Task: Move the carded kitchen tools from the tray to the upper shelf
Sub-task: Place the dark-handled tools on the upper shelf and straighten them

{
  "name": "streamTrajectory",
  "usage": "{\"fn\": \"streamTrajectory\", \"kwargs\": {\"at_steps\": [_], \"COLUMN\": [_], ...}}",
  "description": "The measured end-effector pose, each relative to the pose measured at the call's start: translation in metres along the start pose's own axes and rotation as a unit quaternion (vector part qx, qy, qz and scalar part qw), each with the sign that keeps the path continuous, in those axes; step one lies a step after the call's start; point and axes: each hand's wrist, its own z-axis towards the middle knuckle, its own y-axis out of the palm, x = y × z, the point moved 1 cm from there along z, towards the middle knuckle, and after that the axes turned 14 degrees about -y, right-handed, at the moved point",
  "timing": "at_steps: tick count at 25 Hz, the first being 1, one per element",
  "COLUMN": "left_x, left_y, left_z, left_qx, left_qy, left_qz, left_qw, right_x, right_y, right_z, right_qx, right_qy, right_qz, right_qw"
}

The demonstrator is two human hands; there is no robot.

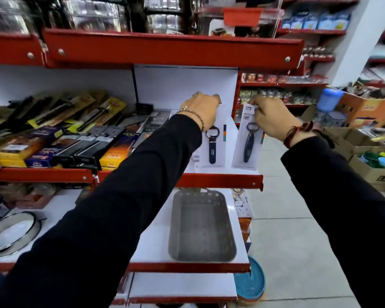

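Observation:
A grey plastic tray sits on the lower white shelf with nothing inside it. On the upper shelf a white card with a dark-handled bottle opener leans toward the back, and my left hand grips its top edge. A second carded bottle opener hangs at the shelf's right end, its lower edge at the shelf front. My right hand pinches the top of that card. Black sleeves cover both arms.
Boxed knives and carded utensils crowd the left of the upper shelf. A red shelf with steel pots overhangs above. A round metal sieve lies lower left. Cardboard boxes of goods stand on the floor at right.

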Motion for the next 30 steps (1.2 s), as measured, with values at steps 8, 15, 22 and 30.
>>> {"fn": "streamTrajectory", "kwargs": {"at_steps": [8,15,22,30], "left_x": [0.027,0.010,0.005,-0.008], "left_y": [0.051,0.133,0.182,0.179], "left_z": [0.078,0.101,0.087,0.069], "left_qx": [-0.126,-0.209,-0.170,-0.176], "left_qy": [-0.002,-0.037,-0.048,-0.019], "left_qz": [0.004,-0.044,-0.084,-0.071], "left_qw": [0.992,0.976,0.981,0.982], "right_x": [0.049,0.082,0.087,0.081], "right_y": [0.071,0.121,0.156,0.148], "right_z": [0.044,0.050,0.030,0.021], "right_qx": [-0.140,-0.184,-0.240,-0.185], "right_qy": [0.063,0.064,0.077,0.081], "right_qz": [-0.003,0.011,0.034,0.032], "right_qw": [0.988,0.981,0.967,0.979]}}
